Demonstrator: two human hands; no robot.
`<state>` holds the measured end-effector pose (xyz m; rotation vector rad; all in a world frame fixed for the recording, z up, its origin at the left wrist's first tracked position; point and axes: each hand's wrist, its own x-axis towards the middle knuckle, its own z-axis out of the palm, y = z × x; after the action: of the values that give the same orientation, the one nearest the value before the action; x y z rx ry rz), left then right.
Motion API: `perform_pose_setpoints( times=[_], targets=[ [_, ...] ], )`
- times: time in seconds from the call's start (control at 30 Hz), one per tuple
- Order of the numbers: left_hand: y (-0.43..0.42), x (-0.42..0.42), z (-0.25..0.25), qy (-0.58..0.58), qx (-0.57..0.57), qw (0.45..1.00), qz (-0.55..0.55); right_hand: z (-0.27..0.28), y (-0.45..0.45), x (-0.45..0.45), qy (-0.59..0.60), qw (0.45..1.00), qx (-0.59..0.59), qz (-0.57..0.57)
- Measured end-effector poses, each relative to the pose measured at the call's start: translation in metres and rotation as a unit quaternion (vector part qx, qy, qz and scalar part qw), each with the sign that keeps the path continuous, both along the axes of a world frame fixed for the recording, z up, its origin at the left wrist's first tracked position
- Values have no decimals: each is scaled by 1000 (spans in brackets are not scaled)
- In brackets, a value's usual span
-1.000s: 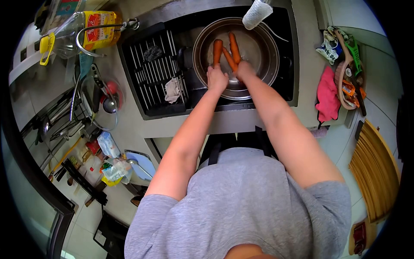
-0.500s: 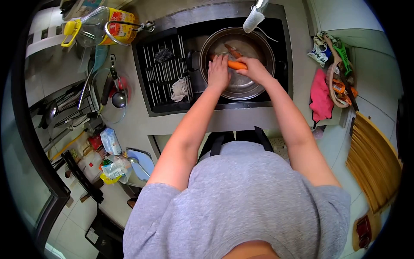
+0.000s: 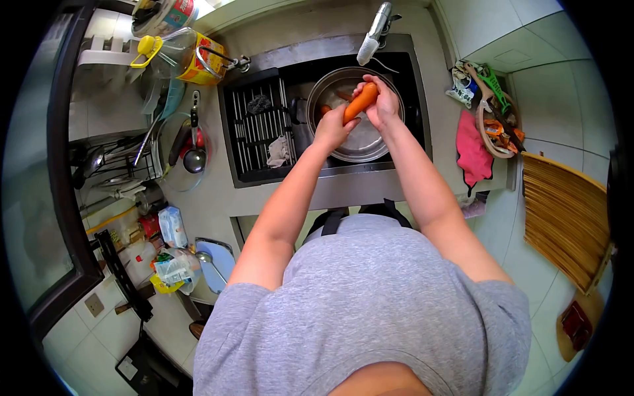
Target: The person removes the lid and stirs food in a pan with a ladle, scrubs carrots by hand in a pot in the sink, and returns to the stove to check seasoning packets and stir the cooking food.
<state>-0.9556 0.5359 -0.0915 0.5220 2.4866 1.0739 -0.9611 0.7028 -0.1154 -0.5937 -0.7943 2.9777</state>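
A thick orange carrot [image 3: 360,103] is held at a slant over the metal pot [image 3: 317,136]. My left hand [image 3: 333,130] grips its lower end, thumb along the side. Around its upper end curl the fingers of my right hand [image 3: 385,105]. Inside the pot, partly behind my hands, lie another carrot [image 3: 325,109] and a darker orange-brown piece [image 3: 344,96]. The pot stands in the dark sink [image 3: 415,142]; how much water it holds is hard to make out.
Above the pot hangs the faucet [image 3: 375,36]. A metal rack [image 3: 249,142] with a scrubber [image 3: 258,104] and rag [image 3: 278,152] fills the sink's left. An oil bottle [image 3: 201,59] and ladle [image 3: 195,160] are left; a pink cloth [image 3: 473,148] and basket [image 3: 485,135] are right.
The carrot has risen from low in the pot and turned steeper, both hands now around it. My view has shifted, so the sink sits lower in the picture.
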Motion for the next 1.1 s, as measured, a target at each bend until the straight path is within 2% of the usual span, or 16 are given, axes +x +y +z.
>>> perform_pose_setpoints(
  times=[0.07, 0.13, 0.3, 0.37, 0.4, 0.47, 0.53, 0.57, 0.63, 0.7, 0.77, 0.8, 0.87, 0.97, 1.03, 1.1],
  targets=[
    [-5, 2, 2, -19, 34, 999, 6, 29, -3, -1, -17, 994, -92, 53],
    [-13, 8, 7, -151, 119, 981, 22, 41, -4, 3, 1, 991, -106, 85],
    [-16, 20, 21, -81, 125, 988, -29, 22, -5, -12, -56, 972, -167, 155],
    [-19, 23, 31, -443, 275, 853, 16, 15, -7, -12, -74, 967, -191, 154],
    [-19, 25, 49, -533, 337, 776, 38, 10, -10, -11, -37, 965, -209, 155],
    [-23, 26, 44, -507, 313, 801, 52, 14, -19, -9, 2, 961, -226, 158],
    [-20, 29, 46, -483, 291, 823, 68, 38, -42, 1, -73, 993, 89, -6],
    [-14, 31, 53, -407, 214, 882, 104, 33, -48, 3, -72, 993, 90, -4],
    [-10, 30, 54, -321, 135, 927, 139, 16, -60, 4, -11, 928, 371, 19],
    [-9, 26, 55, -204, 32, 968, 141, 34, -61, 16, 13, 919, 394, 34],
    [-14, 27, 54, -203, 33, 968, 144, 61, -59, 27, 47, 944, 310, 100],
    [-16, 28, 38, -113, 20, 986, 123, 59, -60, 27, 48, 944, 311, 99],
    [-13, 33, 30, 7, -10, 996, 84, 51, -61, 21, -10, 902, 429, 51],
    [0, 47, 56, -90, 9, 986, 137, 52, -58, 15, -37, 859, 510, 5],
    [-4, 51, 70, -82, -2, 990, 114, 60, -44, 10, -140, 936, 307, 100],
    [-7, 54, 68, 17, -19, 996, 83, 60, -45, 13, -129, 932, 321, 112]
  ],
)
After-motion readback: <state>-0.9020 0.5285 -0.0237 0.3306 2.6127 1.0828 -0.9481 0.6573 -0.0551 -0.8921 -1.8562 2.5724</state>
